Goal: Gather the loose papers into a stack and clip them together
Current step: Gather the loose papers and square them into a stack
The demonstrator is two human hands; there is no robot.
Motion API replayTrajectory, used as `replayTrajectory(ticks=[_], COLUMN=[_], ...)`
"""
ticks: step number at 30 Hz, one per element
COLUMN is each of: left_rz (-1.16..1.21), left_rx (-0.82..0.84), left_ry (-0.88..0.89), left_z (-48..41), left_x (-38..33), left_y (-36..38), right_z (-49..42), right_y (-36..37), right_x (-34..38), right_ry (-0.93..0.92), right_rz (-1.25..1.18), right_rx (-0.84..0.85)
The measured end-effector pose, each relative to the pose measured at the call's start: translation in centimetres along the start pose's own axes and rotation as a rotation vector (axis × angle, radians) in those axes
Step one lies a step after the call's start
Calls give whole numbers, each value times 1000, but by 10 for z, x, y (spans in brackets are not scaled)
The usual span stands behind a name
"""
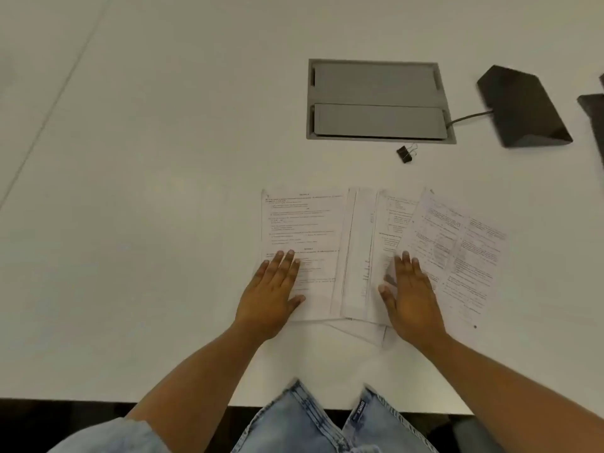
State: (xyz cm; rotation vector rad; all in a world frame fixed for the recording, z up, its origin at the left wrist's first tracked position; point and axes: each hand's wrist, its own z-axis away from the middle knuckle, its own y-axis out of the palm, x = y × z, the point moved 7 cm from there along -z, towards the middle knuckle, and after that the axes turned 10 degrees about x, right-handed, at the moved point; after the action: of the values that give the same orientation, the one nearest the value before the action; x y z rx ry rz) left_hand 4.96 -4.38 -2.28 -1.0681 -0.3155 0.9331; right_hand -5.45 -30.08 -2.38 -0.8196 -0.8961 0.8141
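Several printed white papers lie fanned out and overlapping on the white table, just ahead of me. My left hand rests flat on the leftmost sheet, fingers spread slightly. My right hand lies flat on the overlapping sheets to the right, beside a tilted page. Neither hand grips anything. A small black binder clip sits on the table beyond the papers, apart from both hands.
A grey recessed cable hatch is set in the table behind the clip. A dark wedge-shaped device with a cable stands at the far right. Another dark object is cut off by the right edge. The table's near edge is by my knees.
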Motion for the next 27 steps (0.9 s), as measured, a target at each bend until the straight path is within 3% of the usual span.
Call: replayTrajectory(ticks=[4,9,13,16,19,22,27], left_rz=[-35,6,56,13,18,218,661], left_rx=[98,67,35,0,-72,-42,-50], left_ry=[-7,-9,107,306,349,281,0], left_z=[8,5,8,15,18,6,-21], left_x=[3,6,-6,-22,-39,-60,-96], left_y=[20,12,1,-4,-15,-25,-39], right_z=[21,23,28,34,45,57,58], right_y=[26,16,-4,-17,-29,-35,-37], right_x=[-12,-8,-17,-42,-74,-105,-138], right_ry=[79,122,226,416,585,757,934], right_rz=[32,-30,-143,-315,-492,-522,-406], right_rx=[75,28,-94,-207,-340,-361,-166])
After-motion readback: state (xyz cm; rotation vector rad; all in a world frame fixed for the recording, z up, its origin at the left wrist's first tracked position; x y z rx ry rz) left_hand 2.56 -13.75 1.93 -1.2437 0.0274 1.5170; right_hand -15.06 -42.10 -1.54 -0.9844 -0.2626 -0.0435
